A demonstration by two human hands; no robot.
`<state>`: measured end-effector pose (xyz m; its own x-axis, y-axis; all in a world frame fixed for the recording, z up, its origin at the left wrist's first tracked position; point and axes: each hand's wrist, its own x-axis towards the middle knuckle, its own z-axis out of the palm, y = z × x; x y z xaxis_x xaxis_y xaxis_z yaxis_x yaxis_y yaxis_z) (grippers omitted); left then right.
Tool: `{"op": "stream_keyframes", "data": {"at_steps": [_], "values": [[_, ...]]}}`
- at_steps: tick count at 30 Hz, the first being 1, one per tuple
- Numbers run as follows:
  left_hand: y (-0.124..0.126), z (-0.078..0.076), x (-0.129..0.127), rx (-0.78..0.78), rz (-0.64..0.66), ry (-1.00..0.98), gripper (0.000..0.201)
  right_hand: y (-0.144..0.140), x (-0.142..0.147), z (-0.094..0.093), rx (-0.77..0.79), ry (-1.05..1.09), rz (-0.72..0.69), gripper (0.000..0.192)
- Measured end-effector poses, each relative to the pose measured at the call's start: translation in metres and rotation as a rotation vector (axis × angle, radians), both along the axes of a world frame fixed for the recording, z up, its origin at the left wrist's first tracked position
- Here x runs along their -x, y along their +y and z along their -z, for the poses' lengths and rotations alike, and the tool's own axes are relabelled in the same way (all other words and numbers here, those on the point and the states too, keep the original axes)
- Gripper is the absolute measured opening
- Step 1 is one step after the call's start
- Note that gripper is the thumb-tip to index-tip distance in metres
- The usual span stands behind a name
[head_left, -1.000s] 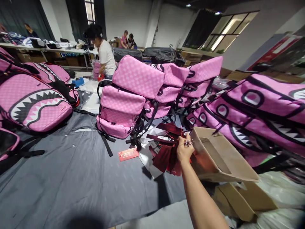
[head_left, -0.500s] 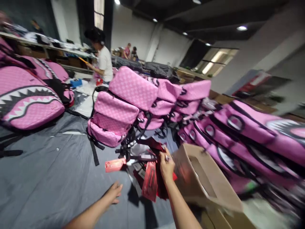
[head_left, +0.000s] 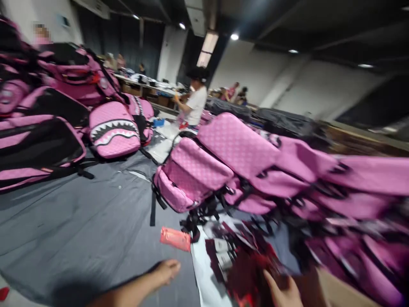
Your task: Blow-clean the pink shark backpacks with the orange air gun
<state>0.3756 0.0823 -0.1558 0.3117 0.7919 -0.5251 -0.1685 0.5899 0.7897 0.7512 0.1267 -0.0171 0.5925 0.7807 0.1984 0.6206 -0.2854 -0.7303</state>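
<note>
My left hand [head_left: 166,271] hovers over the grey sheet with its fingers stretched out and nothing in it. A red packet [head_left: 175,238] lies just beyond it. At the lower right, my right hand [head_left: 283,292], partly cut off by the frame's edge, is closed on dark red tags [head_left: 255,264]; blur hides their exact shape. Smaller tags with pale labels [head_left: 223,252] lie to the left of that bunch, by a white sheet [head_left: 206,273]. Behind them stands a pink checked backpack [head_left: 200,170] with black straps.
More pink backpacks [head_left: 367,175] line the right, close to a cardboard box [head_left: 341,288]. On the left are a shark-mouth backpack [head_left: 113,130] and others piled up. The grey sheet [head_left: 79,221] covers the table. Across it stands a person in a white top [head_left: 196,102].
The view has swung left, so the backpacks and box appear further right. My right hand has come down lower in view with the dark red tags. My left hand's fingers are closer together.
</note>
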Motion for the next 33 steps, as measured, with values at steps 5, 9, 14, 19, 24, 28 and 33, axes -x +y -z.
{"op": "stream_keyframes", "data": {"at_steps": [5,9,14,19,24,28,33], "values": [[-0.053,0.001,0.077,0.125,0.103,0.2,0.079,-0.096,0.038,-0.043,-0.055,-0.65,0.167,0.065],[-0.078,0.005,0.087,0.238,0.091,0.266,0.055,-0.15,0.004,-0.066,0.429,-0.576,0.344,0.066],[-0.099,-0.002,0.06,0.163,0.0,0.246,0.062,-0.153,-0.034,-0.066,0.787,-0.413,0.079,0.041],[-0.114,-0.031,0.04,-0.003,-0.024,0.268,0.071,-0.166,-0.017,-0.058,0.676,-0.549,0.033,0.036],[-0.084,-0.075,0.017,-0.398,-0.006,0.418,0.056,-0.182,-0.011,-0.058,0.605,-0.616,-0.001,0.037],[-0.02,-0.135,-0.062,-0.871,0.027,0.571,0.034,-0.182,-0.023,-0.049,0.542,-0.67,0.008,0.027],[0.062,-0.185,-0.225,-1.066,0.194,0.919,0.045,-0.195,-0.047,-0.015,0.288,-0.782,-0.121,0.021]]}}
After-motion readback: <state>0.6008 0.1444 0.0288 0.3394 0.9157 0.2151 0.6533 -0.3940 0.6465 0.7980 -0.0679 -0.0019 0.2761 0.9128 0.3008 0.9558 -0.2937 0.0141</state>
